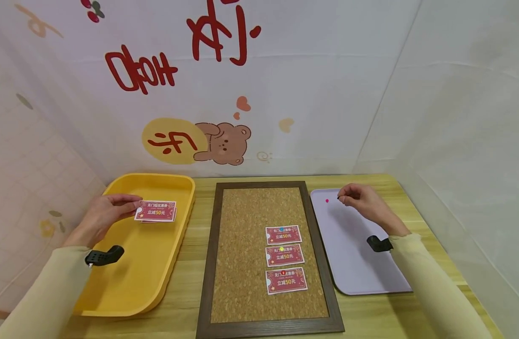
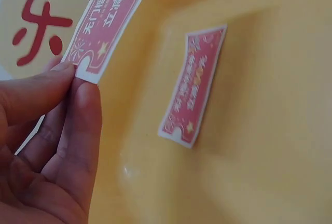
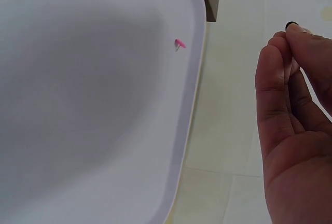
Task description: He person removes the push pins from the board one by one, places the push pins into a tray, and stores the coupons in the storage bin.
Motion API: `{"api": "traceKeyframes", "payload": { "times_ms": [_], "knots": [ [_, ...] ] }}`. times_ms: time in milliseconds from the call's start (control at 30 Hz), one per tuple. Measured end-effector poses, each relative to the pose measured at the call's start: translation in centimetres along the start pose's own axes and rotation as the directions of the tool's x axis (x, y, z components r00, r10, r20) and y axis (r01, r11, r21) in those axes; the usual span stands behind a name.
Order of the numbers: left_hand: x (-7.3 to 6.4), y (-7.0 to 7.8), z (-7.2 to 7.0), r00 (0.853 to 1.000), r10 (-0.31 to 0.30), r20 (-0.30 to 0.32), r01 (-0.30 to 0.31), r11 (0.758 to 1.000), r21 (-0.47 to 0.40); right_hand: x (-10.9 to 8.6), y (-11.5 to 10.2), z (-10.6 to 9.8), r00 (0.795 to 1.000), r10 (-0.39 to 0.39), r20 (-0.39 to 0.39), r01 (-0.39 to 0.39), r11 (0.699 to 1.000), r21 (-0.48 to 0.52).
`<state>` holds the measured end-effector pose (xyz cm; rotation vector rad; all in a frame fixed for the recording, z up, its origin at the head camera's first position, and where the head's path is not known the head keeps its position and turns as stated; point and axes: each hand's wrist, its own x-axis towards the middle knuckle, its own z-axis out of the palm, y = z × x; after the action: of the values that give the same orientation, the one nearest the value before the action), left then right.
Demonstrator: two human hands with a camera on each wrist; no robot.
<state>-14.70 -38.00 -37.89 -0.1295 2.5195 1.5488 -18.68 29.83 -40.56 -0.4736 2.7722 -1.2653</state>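
Over the yellow tray (image 1: 140, 285), my left hand (image 1: 104, 214) pinches one end of a red coupon (image 1: 155, 210) between thumb and fingers. A second red coupon (image 2: 193, 86) lies in that tray, mostly hidden behind the held one in the head view. My right hand (image 1: 364, 203) is above the lavender tray (image 1: 348, 256), pinching a black pushpin (image 3: 291, 25) of which only the head shows at the fingertips. Inside the lavender tray, near its edge, lies a pink pushpin (image 3: 179, 43).
A wood-framed cork board (image 1: 240, 263) lies between the trays. On its right half is a column of coupons: one with a blue pin (image 1: 281, 229) at the top, one with a yellow pin (image 1: 281, 248), one with a red pin (image 1: 283, 272). A printed cloth (image 1: 318, 94) hangs behind.
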Motion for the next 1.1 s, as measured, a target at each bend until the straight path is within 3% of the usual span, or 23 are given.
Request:
{"api": "traceKeyframes", "payload": {
  "times_ms": [333,533,733,967,1100],
  "knots": [
    [0.8,-2.3,-0.2,0.999,-0.040,0.035,0.039,0.999,0.013,0.8,1.9,0.5,0.999,0.022,0.035,-0.021,1.000,-0.011],
    [1.3,-3.5,-0.1,0.998,-0.040,0.058,0.042,0.998,-0.037,1.4,2.6,0.8,0.998,0.043,0.043,-0.041,0.999,-0.027],
    [1.9,-4.4,-0.1,0.995,-0.060,0.079,0.065,0.996,-0.054,1.9,3.5,1.2,0.992,0.068,0.105,-0.068,0.998,0.000],
    [2.0,-5.2,0.0,0.991,-0.103,0.083,0.102,0.995,0.016,2.1,4.2,1.5,0.990,0.066,0.126,-0.057,0.996,-0.074],
    [2.0,-5.7,0.1,0.990,-0.109,0.093,0.111,0.994,-0.011,2.3,4.5,1.8,0.988,0.053,0.142,-0.040,0.995,-0.092]
  ]
}}
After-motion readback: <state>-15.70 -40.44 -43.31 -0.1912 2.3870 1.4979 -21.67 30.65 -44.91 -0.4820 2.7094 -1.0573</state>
